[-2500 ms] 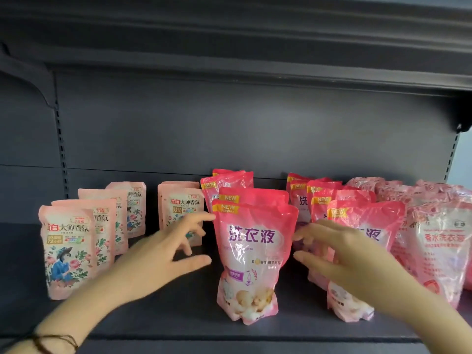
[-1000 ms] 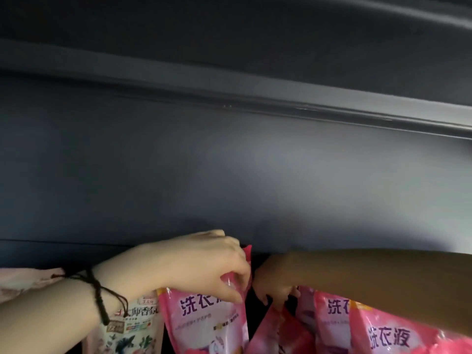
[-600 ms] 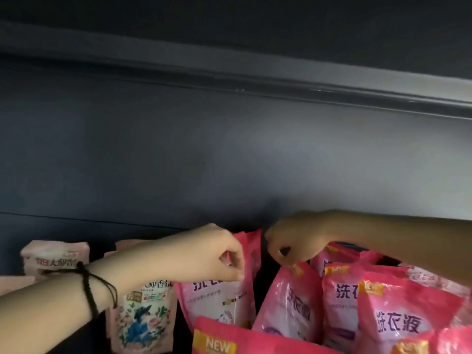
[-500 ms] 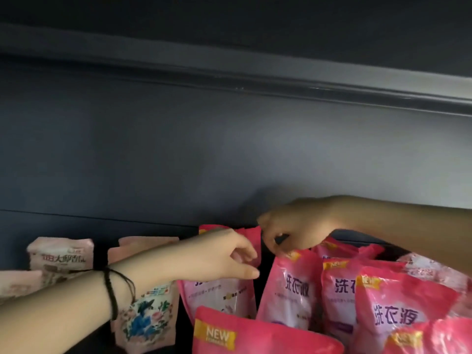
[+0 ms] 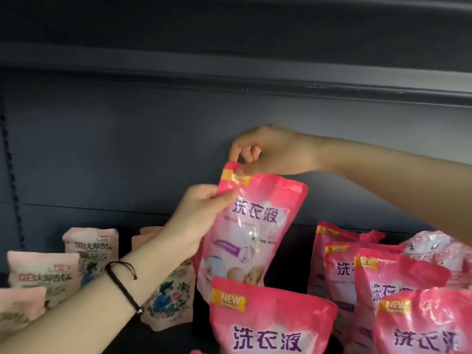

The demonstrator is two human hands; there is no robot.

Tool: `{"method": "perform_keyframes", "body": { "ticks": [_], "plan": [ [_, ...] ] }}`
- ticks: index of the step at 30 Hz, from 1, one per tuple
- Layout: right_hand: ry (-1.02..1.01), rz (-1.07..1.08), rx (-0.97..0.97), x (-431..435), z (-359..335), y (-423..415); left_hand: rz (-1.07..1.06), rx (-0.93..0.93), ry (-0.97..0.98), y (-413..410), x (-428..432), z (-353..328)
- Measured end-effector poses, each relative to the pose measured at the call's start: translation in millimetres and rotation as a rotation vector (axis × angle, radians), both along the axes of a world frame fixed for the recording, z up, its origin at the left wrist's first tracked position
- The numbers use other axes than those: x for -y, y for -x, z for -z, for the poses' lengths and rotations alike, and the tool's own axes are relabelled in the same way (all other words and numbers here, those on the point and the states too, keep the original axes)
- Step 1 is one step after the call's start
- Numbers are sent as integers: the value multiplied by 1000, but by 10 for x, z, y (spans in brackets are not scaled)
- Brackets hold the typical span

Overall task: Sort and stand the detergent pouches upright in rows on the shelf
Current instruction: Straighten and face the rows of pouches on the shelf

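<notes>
Dark grey shelf back panel fills the view; sealed pouches stand before it, contents not visible: pale floral pouches at 8 o'clock, pink pouches at 4 o'clock, one front pouch at 6 o'clock. Held pink pouch at centre, higher than the rest, near upright, base hidden. Right hand, at its 12 o'clock, pinches the top corner between thumb and forefinger; left hand, black cord on wrist, grips the edge from 9 o'clock, thumb on the front.

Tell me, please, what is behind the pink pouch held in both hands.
Around the held pink pouch only the dark back panel shows; whatever stands directly behind its lower half is covered.
</notes>
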State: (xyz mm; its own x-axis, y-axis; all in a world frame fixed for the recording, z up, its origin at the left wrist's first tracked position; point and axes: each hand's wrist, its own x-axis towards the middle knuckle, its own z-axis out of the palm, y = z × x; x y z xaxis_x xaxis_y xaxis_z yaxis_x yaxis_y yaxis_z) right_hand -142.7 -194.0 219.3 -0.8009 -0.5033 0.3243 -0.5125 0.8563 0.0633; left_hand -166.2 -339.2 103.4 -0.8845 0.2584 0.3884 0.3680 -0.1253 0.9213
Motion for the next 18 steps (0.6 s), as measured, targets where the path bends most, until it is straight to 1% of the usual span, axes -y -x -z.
{"method": "perform_keyframes", "body": {
  "ticks": [2, 4, 6, 10, 13, 15, 18],
  "plan": [
    [161, 35, 66, -8, -1, -43, -55, 1, -94, -45, 190, -30],
    [265, 50, 168, 9, 64, -87, -107, -14, -165, -80, 374, -21],
    [351, 51, 235, 107, 193, -129, -134, -31, -220, -113, 536, 45],
    [446, -14, 276, 505, 454, -157, -175, -24, -294, -225, 866, 316],
    [414, -39, 371, 772, 574, -218, -196, -17, -295, -364, 1131, 552],
    [316, -24, 426, 940, 586, -278, -230, -19, -281, -457, 1283, 655],
    [191, 3, 461, 1216, 566, -382, -278, -37, -291, -614, 1473, 768]
  ]
}}
